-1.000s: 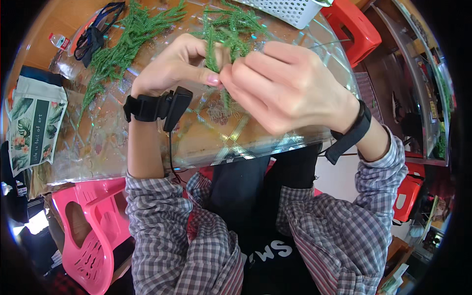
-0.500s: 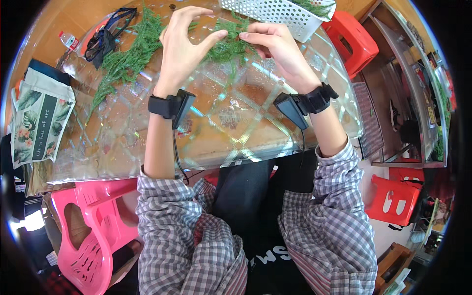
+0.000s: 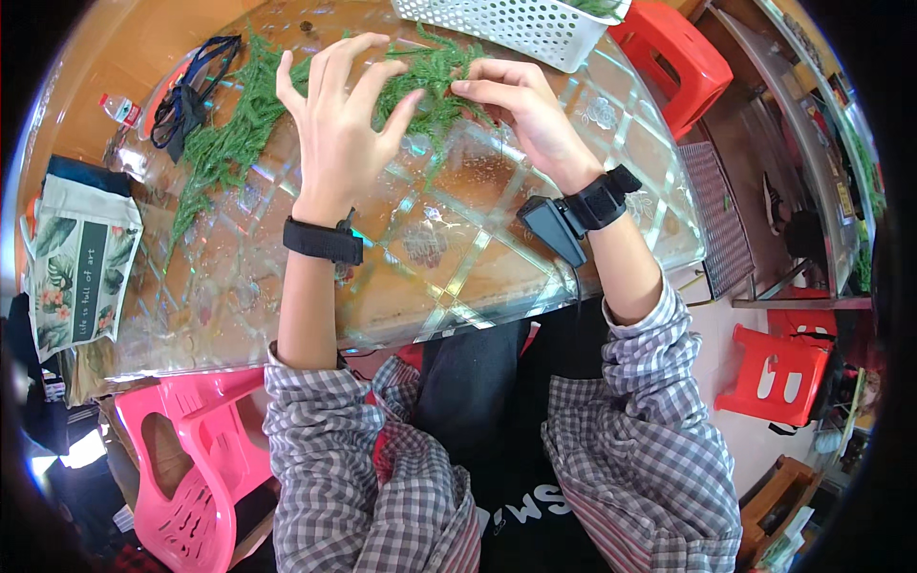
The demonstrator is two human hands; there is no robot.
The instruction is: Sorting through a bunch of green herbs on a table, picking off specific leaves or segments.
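My right hand (image 3: 528, 113) has thumb and fingers pinched on a feathery green sprig (image 3: 437, 84), which spreads to its left over the table. To the left, my left hand (image 3: 346, 124) is held over the table with its fingers spread and nothing in them. Behind and left of that hand lies a larger heap of the same feathery greenery (image 3: 224, 143). Each wrist wears a black strap; a dark box-shaped device (image 3: 552, 229) sits on the right one.
A shiny clear cover (image 3: 401, 315) lies over the table. Around it are a white perforated basket (image 3: 506, 31) holding greenery, a black strapped item (image 3: 181, 115), a small bottle (image 3: 120, 110), a leaf-printed bag (image 3: 84, 277), a red stool (image 3: 680, 72) and a pink chair (image 3: 196, 477).
My left hand has turned and spread its fingers wider, its thumb moving away from the sprig. My right hand keeps its pinch. The whole view has shifted slightly.
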